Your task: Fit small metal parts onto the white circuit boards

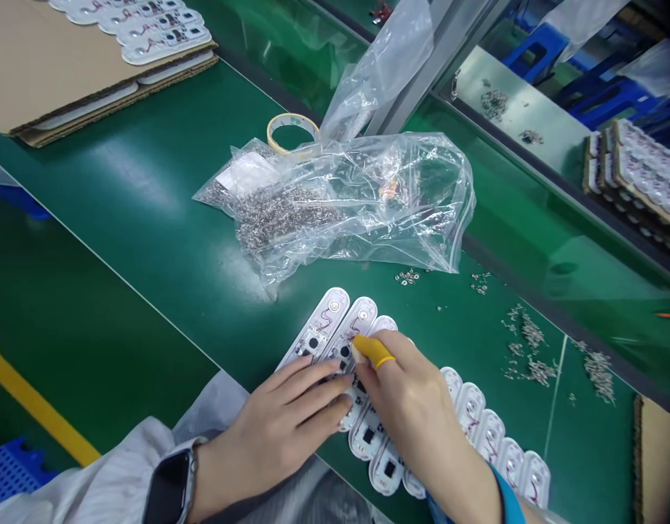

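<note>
A slanting row of white oblong casings with small circuit boards and thin red and black wires lies on the green table; the leftmost casing and the second casing show their round metal discs. My left hand rests with outstretched fingers across the near parts of these casings. Over the second casing, my right hand has its thumb and index finger pinched together near the wires. A yellow finger cot covers that index fingertip. Whatever the pinch holds is too small or hidden to make out.
Beyond the casings lies a clear plastic bag of small metal parts, with a tape roll behind it. Loose screws are scattered at right. Cardboard with more casings sits at upper left. A metal post rises behind.
</note>
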